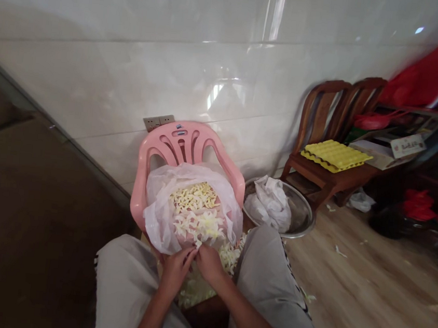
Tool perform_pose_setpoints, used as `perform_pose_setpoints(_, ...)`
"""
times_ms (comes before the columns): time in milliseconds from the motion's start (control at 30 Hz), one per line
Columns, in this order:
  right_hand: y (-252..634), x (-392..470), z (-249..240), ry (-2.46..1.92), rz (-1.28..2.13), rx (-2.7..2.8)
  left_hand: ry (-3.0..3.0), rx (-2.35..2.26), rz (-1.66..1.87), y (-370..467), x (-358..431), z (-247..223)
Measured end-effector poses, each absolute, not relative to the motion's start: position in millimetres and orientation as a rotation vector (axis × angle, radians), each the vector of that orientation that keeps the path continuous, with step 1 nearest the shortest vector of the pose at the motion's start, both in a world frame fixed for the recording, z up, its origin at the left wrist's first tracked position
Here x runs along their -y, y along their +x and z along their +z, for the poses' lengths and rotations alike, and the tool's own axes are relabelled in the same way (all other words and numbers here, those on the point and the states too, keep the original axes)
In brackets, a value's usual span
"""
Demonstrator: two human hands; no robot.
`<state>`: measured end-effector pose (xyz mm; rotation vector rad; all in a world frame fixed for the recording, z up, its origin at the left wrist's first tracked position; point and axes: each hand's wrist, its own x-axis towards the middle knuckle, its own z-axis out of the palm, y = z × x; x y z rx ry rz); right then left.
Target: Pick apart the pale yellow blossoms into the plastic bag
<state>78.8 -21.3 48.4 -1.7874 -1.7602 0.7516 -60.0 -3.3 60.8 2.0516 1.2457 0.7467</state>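
My left hand point(177, 270) and my right hand point(210, 265) meet at the fingertips, both pinched closed. A small white flower point(198, 243) shows at their fingertips; both hands seem to grip it, though its lower part is hidden by my fingers. Just beyond them, a pink plastic chair point(197, 130) carries a spread-out whitish plastic bag point(160, 199). On the bag lie a heap of small yellowish pieces point(195, 197) and, nearer to me, a pile of white flowers point(199, 224). More pale petals point(228, 256) lie lower down between my knees, below my hands.
Right of the chair stands a metal basin point(301, 219) holding a white plastic bag point(269, 203). Farther right, a wooden chair point(312, 171) bears yellow egg trays point(335, 155) beside a cardboard box point(380, 149). A tiled wall point(133, 82) rises behind; scraps lie on the wooden floor point(363, 283).
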Motion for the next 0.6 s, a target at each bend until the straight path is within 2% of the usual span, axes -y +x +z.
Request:
perform_pose_setpoints(367, 76.1, 18.7, 29.4, -1.594, 0.769, 1.694, 2.111, -1.201, 0.787, -61.7, 2.2, 53.7)
perform_pose_setpoints(600, 74.4, 12.7, 13.1, -1.514, 0.900, 1.531, 2.310, -1.150, 0.799, -67.0, -7.2, 29.9)
